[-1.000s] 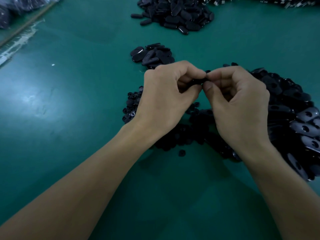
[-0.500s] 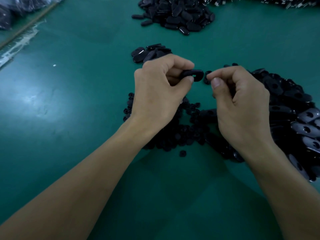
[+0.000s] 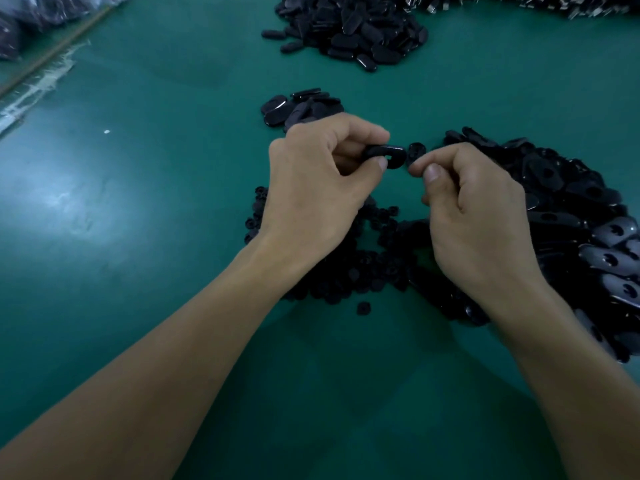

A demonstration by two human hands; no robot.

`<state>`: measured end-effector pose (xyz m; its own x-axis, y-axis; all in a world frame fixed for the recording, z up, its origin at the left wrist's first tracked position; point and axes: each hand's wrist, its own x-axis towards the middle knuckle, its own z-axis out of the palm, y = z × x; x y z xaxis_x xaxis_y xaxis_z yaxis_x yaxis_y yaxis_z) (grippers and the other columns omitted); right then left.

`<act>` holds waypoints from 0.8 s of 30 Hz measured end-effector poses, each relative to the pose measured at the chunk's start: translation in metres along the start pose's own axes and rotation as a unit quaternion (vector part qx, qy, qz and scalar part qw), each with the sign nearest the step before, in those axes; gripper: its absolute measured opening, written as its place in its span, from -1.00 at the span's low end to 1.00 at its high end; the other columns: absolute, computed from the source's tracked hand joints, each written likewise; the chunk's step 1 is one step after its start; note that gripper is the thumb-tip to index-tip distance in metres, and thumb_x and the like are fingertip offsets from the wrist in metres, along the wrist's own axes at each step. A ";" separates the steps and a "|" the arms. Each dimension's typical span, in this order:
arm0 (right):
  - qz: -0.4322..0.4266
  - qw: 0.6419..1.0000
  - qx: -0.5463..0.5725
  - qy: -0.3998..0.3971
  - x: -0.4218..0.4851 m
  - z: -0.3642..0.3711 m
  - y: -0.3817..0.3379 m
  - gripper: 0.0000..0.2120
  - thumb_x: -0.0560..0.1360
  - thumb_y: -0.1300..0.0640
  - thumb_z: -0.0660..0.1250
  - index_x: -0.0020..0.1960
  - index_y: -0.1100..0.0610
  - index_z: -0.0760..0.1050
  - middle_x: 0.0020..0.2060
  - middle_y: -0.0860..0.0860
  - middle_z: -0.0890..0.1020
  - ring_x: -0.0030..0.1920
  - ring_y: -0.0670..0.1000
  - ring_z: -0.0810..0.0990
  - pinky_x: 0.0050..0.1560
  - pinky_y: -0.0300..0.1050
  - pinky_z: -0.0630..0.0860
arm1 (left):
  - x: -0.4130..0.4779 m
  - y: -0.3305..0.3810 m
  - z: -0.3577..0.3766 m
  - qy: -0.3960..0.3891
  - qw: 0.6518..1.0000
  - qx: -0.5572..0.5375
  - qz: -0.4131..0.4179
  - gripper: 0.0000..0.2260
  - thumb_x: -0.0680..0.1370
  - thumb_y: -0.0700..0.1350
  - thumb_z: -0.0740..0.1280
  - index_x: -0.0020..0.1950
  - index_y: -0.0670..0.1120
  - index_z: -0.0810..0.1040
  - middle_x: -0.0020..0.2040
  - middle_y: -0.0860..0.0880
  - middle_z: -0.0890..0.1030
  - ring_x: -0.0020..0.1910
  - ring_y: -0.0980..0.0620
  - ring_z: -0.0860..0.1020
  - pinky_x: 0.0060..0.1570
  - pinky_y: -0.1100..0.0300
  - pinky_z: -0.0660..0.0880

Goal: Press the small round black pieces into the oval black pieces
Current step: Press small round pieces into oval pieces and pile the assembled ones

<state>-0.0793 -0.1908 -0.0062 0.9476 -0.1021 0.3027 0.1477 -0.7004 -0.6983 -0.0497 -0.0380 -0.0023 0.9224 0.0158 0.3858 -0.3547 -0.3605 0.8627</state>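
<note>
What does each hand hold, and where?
Left hand: oval piece, pinched at its left end. Right hand: small round piece, pinched at its lower edge.

A single wide-angle view, worn on the person's head, looks forward and steeply down onto the green table. It sits close. Both forearms enter from 7 and 5 o'clock, and the left hand and right hand meet just above centre. A table edge crosses the corner at 10 o'clock.
</note>
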 end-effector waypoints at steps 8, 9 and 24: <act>-0.057 0.997 0.036 0.038 -0.001 -0.002 -0.004 -0.83 0.62 0.20 0.31 0.11 0.00 0.62 -0.14 -0.19 0.63 -0.10 -0.20 0.62 -0.02 -0.36 0.50 | -0.002 -0.002 0.003 -0.043 0.999 -0.008 0.000 -0.81 0.46 -0.27 0.51 -0.02 -0.01 0.72 -0.21 0.12 0.71 -0.22 0.22 0.68 -0.09 0.27 0.63; -0.062 0.997 0.027 0.040 -0.001 -0.002 -0.003 -0.80 0.62 0.21 0.30 0.15 0.03 0.64 -0.11 -0.14 0.65 -0.07 -0.18 0.63 0.02 -0.30 0.53 | -0.003 -0.002 0.004 -0.048 0.999 -0.011 0.000 -0.81 0.45 -0.27 0.51 -0.02 -0.01 0.72 -0.21 0.10 0.72 -0.22 0.21 0.69 -0.09 0.28 0.62; -0.066 0.995 0.069 0.030 0.000 -0.002 -0.007 -0.77 0.54 0.24 0.40 -0.04 -0.10 0.52 -0.21 -0.25 0.61 -0.14 -0.21 0.64 -0.09 -0.35 0.56 | -0.003 -0.003 0.004 -0.065 0.998 -0.010 0.000 -0.81 0.45 -0.26 0.53 -0.04 0.00 0.71 -0.22 0.14 0.71 -0.22 0.26 0.68 -0.13 0.38 0.57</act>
<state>-0.0811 -0.1878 0.0000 0.8997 -0.0600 0.4324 0.3113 -0.6064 -0.7317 -0.0505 -0.0405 -0.0074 0.9343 -0.1053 0.3407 -0.3557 -0.3413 0.8701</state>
